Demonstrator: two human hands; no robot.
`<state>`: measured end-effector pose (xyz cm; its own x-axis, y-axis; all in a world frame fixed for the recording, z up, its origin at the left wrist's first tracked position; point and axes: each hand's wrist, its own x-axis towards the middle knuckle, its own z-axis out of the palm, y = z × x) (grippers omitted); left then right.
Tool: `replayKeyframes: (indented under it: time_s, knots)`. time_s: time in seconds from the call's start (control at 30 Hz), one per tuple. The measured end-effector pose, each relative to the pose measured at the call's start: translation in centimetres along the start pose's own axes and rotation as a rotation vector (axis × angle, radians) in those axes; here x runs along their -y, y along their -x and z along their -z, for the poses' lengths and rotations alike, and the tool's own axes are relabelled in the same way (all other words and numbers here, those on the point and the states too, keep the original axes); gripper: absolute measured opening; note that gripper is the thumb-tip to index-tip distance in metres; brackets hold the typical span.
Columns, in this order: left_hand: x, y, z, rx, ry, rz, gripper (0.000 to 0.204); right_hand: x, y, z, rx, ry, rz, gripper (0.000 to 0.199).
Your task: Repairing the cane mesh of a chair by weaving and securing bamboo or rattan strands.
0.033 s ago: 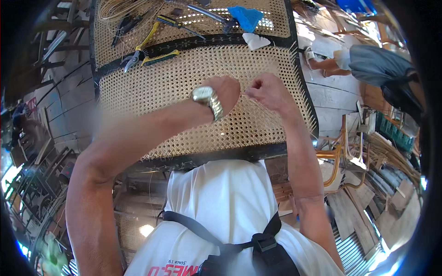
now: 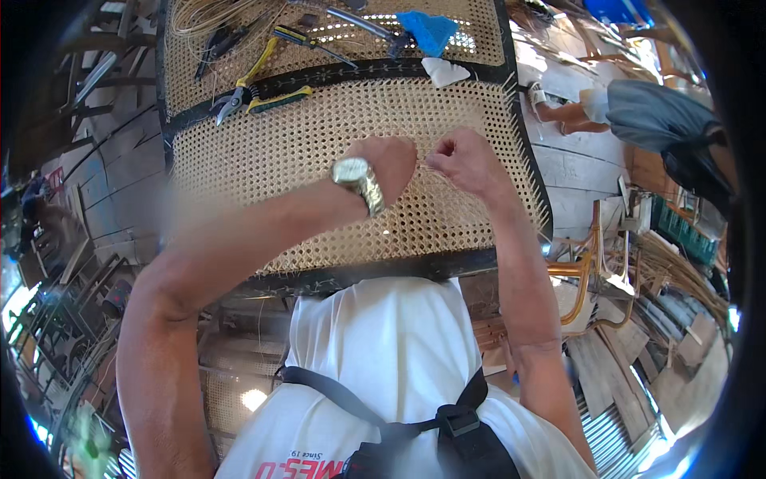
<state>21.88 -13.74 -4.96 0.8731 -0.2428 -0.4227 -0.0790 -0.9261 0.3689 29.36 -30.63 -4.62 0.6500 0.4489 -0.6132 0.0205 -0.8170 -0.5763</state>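
A woven cane panel in a dark frame spreads out in front of me, with loose strand ends sticking up along its right edge. Over its middle, my left hand is closed with its back toward me, a metal wristwatch on the wrist. Close by on the right, my right hand is closed in a pinch, thumb against curled fingers. Whatever either hand grips is too thin or hidden to make out. Beyond them lie yellow-handled pruning shears, a screwdriver and a blue cloth-like piece.
A coil of cane strands lies at the far left of the panel. Beside the blue piece sits a white scrap. To the right are another person's legs, a bent rattan frame and stacked wood pieces. Chair frames crowd the left.
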Motion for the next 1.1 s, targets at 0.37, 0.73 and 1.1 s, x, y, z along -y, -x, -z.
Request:
replayKeyframes:
  time_s: [0.37, 0.73, 1.1]
  knots:
    - [3.1, -2.9, 2.9, 0.497, 0.425, 0.143, 0.025, -0.2, 1.6, -2.3, -0.315, 0.035, 0.061, 0.023]
    - [3.3, -3.2, 2.5, 0.427, 0.431, 0.188, 0.039, 1.2, 2.5, -3.0, -0.261, -0.031, 0.106, 0.019]
    - [9.7, -3.4, 6.3, 0.083, -0.040, 0.054, 0.046, 1.5, 3.5, -4.4, -0.389, 0.192, 0.003, 0.015]
